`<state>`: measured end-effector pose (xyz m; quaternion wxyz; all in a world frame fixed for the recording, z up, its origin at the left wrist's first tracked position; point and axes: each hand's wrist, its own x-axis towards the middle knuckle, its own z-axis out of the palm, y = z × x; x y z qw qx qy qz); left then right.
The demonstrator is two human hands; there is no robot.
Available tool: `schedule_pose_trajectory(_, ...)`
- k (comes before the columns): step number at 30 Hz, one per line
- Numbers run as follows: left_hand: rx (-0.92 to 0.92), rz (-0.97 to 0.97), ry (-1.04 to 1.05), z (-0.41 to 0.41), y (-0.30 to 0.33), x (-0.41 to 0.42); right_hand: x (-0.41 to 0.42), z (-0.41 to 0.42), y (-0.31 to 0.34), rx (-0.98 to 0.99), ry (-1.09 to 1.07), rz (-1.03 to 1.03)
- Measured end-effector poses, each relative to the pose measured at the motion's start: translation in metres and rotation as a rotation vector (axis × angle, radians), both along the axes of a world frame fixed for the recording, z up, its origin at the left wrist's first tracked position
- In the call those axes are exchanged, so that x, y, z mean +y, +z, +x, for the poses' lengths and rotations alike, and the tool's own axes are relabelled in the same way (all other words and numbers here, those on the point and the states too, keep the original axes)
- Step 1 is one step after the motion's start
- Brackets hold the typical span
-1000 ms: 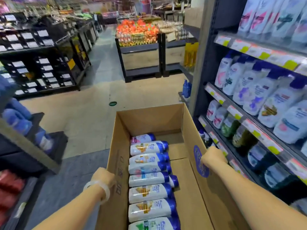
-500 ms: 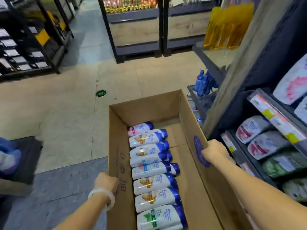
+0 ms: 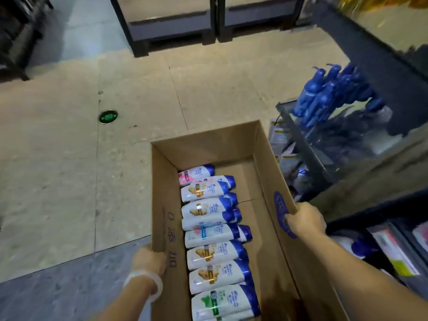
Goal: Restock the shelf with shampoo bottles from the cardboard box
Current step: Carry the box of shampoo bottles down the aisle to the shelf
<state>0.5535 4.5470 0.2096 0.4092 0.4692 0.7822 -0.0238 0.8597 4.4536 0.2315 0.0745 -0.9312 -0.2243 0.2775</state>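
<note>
The shampoo bottles (image 3: 214,230) are lying on their sides in one row along the left side of the cardboard box (image 3: 271,181), white with blue caps, each one touching the next; the right side of the box floor is showing bare card; the left hand (image 3: 150,260) is gripping the left wall of the box with its fingers curled over the top edge, and a pale bracelet (image 3: 148,281) is sitting on that wrist; the right hand (image 3: 305,221) is clenching the right wall in the same way, thumb inside by a blue round mark; the box is being held just beside the dark shelf (image 3: 324,167), where blue pump bottles (image 3: 324,93) are standing; no bottle is out yet, so I think the job is only starting; to do this step well, both hands should be keeping the box level so the row is not sliding, and setting it down gently near the shelf, not bumping its edge.
</note>
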Motion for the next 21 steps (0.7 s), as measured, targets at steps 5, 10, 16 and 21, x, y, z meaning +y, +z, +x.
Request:
schedule_pose_trajectory(5, -0.030, 0.044, 0.001, 0.037, -0.061, 0.052, 0.054, 0.030, -0.068, 0.000, -0.022, 0.015)
schedule_pose_trajectory(10, -0.019, 0.063, -0.045, 0.061, -0.149, 0.100, 0.095, 0.056, -0.160, -0.034, -0.024, 0.028)
schedule_pose_trajectory(16, -0.045, 0.103, 0.021, 0.076, -0.253, 0.131, 0.125, 0.078, -0.260, -0.059, 0.019, 0.012)
schedule_pose_trajectory(21, 0.019, 0.149, -0.038, 0.087, -0.306, 0.117, 0.124, 0.080, -0.318, -0.095, -0.030, -0.067)
